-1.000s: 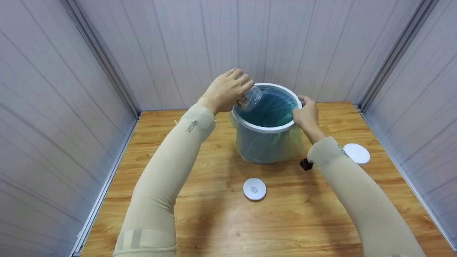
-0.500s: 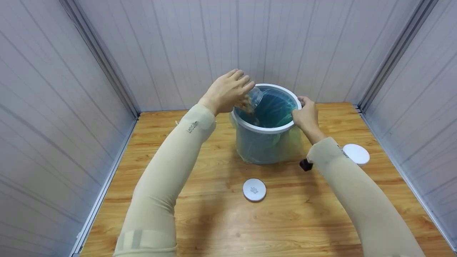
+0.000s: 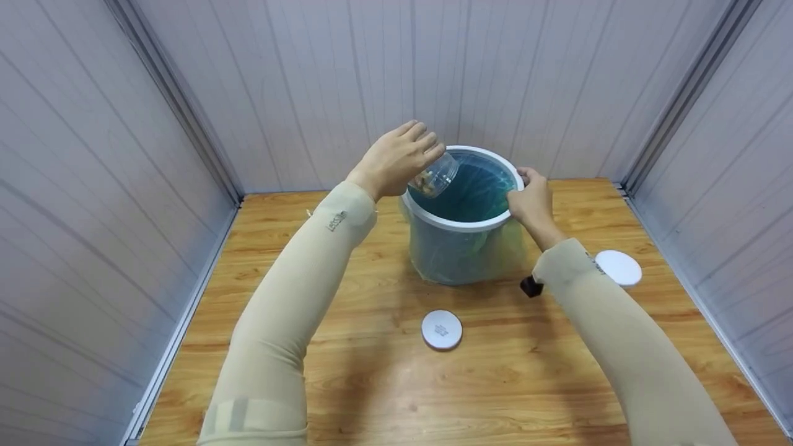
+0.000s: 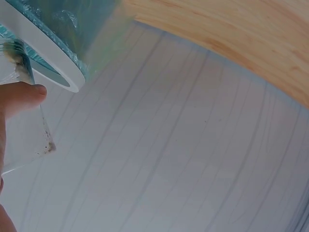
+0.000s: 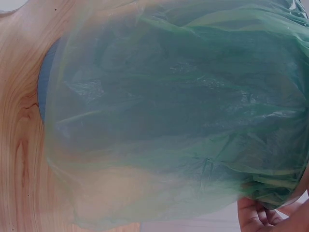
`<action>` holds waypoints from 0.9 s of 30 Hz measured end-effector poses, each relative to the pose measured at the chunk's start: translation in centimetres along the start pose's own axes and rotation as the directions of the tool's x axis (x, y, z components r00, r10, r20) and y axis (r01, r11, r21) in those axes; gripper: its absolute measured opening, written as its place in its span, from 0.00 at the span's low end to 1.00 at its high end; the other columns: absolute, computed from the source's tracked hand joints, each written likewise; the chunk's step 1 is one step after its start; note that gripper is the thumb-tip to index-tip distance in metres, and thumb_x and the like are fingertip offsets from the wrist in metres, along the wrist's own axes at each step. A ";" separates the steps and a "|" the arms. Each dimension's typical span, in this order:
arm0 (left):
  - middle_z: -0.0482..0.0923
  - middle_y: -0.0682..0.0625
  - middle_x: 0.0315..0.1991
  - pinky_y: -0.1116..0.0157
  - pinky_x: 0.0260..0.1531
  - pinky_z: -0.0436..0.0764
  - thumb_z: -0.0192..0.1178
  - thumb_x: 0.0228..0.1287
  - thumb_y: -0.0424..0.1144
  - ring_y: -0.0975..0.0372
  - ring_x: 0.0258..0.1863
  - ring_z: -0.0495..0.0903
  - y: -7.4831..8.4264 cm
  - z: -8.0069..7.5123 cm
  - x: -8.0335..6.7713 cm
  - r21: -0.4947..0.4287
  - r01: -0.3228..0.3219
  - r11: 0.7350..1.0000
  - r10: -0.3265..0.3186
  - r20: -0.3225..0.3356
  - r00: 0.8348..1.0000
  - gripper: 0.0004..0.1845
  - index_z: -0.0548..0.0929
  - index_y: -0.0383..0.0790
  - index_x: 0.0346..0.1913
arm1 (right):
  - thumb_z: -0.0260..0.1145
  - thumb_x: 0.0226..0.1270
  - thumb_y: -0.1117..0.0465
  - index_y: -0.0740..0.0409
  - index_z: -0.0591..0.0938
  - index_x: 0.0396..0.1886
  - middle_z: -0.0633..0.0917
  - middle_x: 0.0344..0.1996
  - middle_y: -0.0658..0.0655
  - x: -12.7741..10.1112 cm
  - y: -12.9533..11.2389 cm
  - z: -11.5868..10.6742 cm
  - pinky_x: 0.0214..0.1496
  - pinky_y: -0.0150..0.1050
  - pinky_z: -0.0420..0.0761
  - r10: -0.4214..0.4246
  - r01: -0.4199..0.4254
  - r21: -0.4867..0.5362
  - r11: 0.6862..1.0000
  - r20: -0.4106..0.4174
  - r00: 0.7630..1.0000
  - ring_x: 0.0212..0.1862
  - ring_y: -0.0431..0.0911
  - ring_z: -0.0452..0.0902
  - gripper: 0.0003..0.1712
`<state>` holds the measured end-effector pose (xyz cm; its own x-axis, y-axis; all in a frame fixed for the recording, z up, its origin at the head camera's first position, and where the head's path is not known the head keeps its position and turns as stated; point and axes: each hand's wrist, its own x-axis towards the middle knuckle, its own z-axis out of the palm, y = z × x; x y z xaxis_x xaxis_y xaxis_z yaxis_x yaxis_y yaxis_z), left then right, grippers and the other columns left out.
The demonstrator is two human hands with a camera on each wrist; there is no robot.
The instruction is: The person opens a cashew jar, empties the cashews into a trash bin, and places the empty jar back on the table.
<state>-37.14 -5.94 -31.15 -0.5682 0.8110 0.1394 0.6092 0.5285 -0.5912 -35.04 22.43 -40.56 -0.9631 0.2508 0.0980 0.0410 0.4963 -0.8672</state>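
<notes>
I see a wooden bench point(image 3: 347, 371) with a light orange grain, closed in on three sides by pale grey panelled walls point(image 3: 297, 80) that meet metal corner strips. A bin point(image 3: 461, 248) with a white rim and a green liner bag point(image 5: 183, 111) stands near the far edge of the bench, about midway along it.

My left hand point(image 3: 396, 161) is above the bin's left rim. Its fingers are curled round a clear plastic jar point(image 3: 437, 175), which is tilted with its open mouth pointing down over the bin's inside. Some brownish matter shows in the jar; I cannot tell what it is. In the left wrist view a fingertip lies on the jar wall, just beside the white rim.

My right hand point(image 3: 531, 198) is at the bin's right rim, with its fingers wrapped over the rim and the bag. The right wrist view shows the bag hanging loose down the bin's outer wall.

A small white lid point(image 3: 442, 329) lies flat on the bench nearer the front edge, apart from the bin. A larger white lid point(image 3: 618, 267) lies towards the right edge. A small dark object point(image 3: 531, 285) sits beside my right sleeve point(image 3: 619, 334); I cannot identify it.
</notes>
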 end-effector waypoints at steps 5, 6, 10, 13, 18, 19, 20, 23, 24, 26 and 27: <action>0.73 0.42 0.78 0.53 0.86 0.62 0.72 0.68 0.36 0.46 0.80 0.69 0.1 0.0 0.0 0.014 -0.020 1.000 0.020 0.005 1.000 0.42 0.67 0.43 0.82 | 0.54 0.68 0.73 0.70 0.71 0.79 0.80 0.71 0.73 -0.1 0.0 0.0 0.76 0.55 0.80 0.000 0.000 0.002 1.000 -0.001 1.000 0.70 0.62 0.78 0.37; 0.72 0.42 0.79 0.53 0.86 0.61 0.72 0.69 0.35 0.46 0.80 0.69 0.1 0.0 0.0 0.018 -0.026 0.999 0.026 0.007 1.000 0.41 0.66 0.43 0.82 | 0.54 0.68 0.73 0.69 0.71 0.79 0.80 0.71 0.73 -0.1 0.0 0.0 0.76 0.55 0.80 0.001 -0.001 0.001 1.000 -0.003 1.000 0.70 0.62 0.78 0.37; 0.70 0.42 0.81 0.52 0.86 0.60 0.69 0.71 0.36 0.45 0.82 0.67 0.1 0.0 0.2 0.032 -0.054 0.998 0.053 0.029 0.998 0.41 0.65 0.44 0.84 | 0.54 0.66 0.73 0.69 0.71 0.79 0.81 0.69 0.73 -0.1 0.0 0.0 0.75 0.55 0.80 -0.003 0.003 -0.008 1.000 -0.011 1.000 0.69 0.62 0.78 0.38; 0.67 0.42 0.83 0.51 0.87 0.58 0.69 0.72 0.37 0.45 0.83 0.65 0.2 -0.1 0.3 0.050 -0.075 0.996 0.072 0.058 0.996 0.41 0.63 0.45 0.85 | 0.54 0.66 0.73 0.70 0.71 0.79 0.81 0.69 0.73 -0.1 0.0 -0.1 0.75 0.55 0.81 -0.008 0.008 -0.009 1.000 -0.014 1.000 0.68 0.62 0.78 0.38; 0.67 0.41 0.82 0.51 0.86 0.59 0.68 0.74 0.39 0.46 0.84 0.64 0.4 -0.2 0.5 0.111 -0.121 0.986 0.115 0.065 0.991 0.40 0.63 0.46 0.84 | 0.54 0.68 0.73 0.69 0.71 0.79 0.80 0.70 0.73 -0.1 0.0 -0.1 0.75 0.55 0.80 0.003 -0.003 -0.002 1.000 -0.004 1.000 0.69 0.63 0.78 0.37; 0.67 0.41 0.82 0.51 0.86 0.59 0.68 0.75 0.39 0.46 0.84 0.64 0.5 -0.1 0.6 0.124 -0.131 0.984 0.124 0.060 0.990 0.40 0.63 0.46 0.84 | 0.54 0.69 0.73 0.69 0.70 0.80 0.80 0.71 0.73 -0.1 0.0 -0.1 0.75 0.55 0.80 0.008 -0.008 -0.001 1.000 -0.002 1.000 0.70 0.63 0.78 0.37; 0.67 0.41 0.82 0.51 0.86 0.59 0.68 0.75 0.39 0.46 0.84 0.64 0.5 -0.1 0.6 0.137 -0.141 0.980 0.135 0.056 0.989 0.40 0.63 0.46 0.84 | 0.54 0.69 0.73 0.68 0.70 0.80 0.80 0.71 0.73 -0.1 0.0 -0.2 0.75 0.56 0.80 0.012 -0.012 -0.001 1.000 0.001 1.000 0.70 0.63 0.78 0.37; 0.67 0.42 0.82 0.52 0.86 0.59 0.69 0.75 0.40 0.47 0.84 0.63 0.7 -0.1 0.7 0.170 -0.167 0.971 0.161 0.052 0.986 0.40 0.63 0.47 0.84 | 0.55 0.71 0.73 0.68 0.69 0.81 0.79 0.72 0.72 -0.1 0.0 -0.2 0.75 0.56 0.80 0.020 -0.020 -0.001 1.000 0.007 1.000 0.71 0.63 0.78 0.37; 0.67 0.42 0.82 0.52 0.86 0.58 0.69 0.75 0.39 0.47 0.84 0.63 0.7 -0.1 0.7 0.181 -0.174 0.968 0.167 0.054 0.984 0.40 0.63 0.48 0.84 | 0.55 0.71 0.73 0.67 0.69 0.81 0.79 0.72 0.72 -0.1 0.0 -0.2 0.75 0.56 0.80 0.021 -0.021 -0.001 1.000 0.008 1.000 0.71 0.63 0.78 0.37; 0.67 0.42 0.82 0.52 0.87 0.58 0.70 0.75 0.39 0.47 0.84 0.63 0.8 0.0 0.8 0.204 -0.187 0.961 0.180 0.054 0.982 0.40 0.63 0.48 0.84 | 0.55 0.72 0.74 0.67 0.69 0.81 0.79 0.72 0.72 -0.1 0.0 -0.2 0.75 0.55 0.80 0.022 -0.022 0.001 1.000 0.010 1.000 0.71 0.63 0.78 0.37; 0.67 0.42 0.82 0.52 0.87 0.58 0.70 0.75 0.39 0.47 0.84 0.64 0.8 0.0 0.8 0.214 -0.192 0.958 0.185 0.053 0.981 0.40 0.63 0.48 0.84 | 0.55 0.72 0.74 0.67 0.69 0.81 0.79 0.72 0.72 -0.2 0.0 -0.2 0.75 0.55 0.80 0.024 -0.024 0.003 1.000 0.011 1.000 0.71 0.63 0.78 0.37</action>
<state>-37.09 -4.85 -31.51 -0.4746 0.8801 -0.0148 0.5739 0.2967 -0.7633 -34.84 22.57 -40.44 -0.9647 0.2534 0.0722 0.0630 0.4880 -0.8706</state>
